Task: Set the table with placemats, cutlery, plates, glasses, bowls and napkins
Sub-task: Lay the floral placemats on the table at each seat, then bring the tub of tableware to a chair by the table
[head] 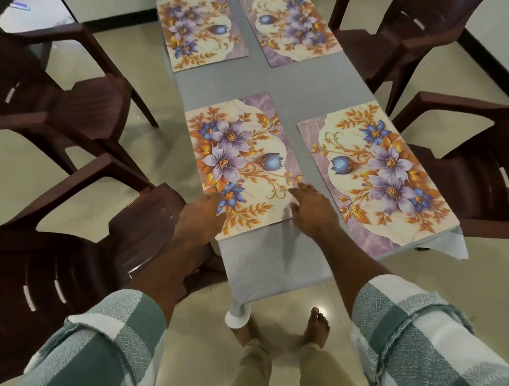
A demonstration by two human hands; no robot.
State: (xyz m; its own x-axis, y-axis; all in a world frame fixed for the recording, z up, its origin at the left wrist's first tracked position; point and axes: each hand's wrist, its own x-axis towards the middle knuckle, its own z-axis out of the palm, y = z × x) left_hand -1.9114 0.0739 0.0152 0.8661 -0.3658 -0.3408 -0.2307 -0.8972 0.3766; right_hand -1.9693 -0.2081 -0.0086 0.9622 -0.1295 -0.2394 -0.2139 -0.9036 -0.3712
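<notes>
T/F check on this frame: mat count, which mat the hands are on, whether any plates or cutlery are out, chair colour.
1. Four floral placemats lie on the table. True.
2. Both hands rest on the near right placemat. False: the left hand and right hand touch the near left placemat, at its near edge.
3. Plates and cutlery are already laid. False: only placemats show on the grey tablecloth.
4. The chairs around the table are dark brown. True, for example the chair on the left.
5. The right hand grips a glass. False: its fingers lie flat and hold nothing.
</notes>
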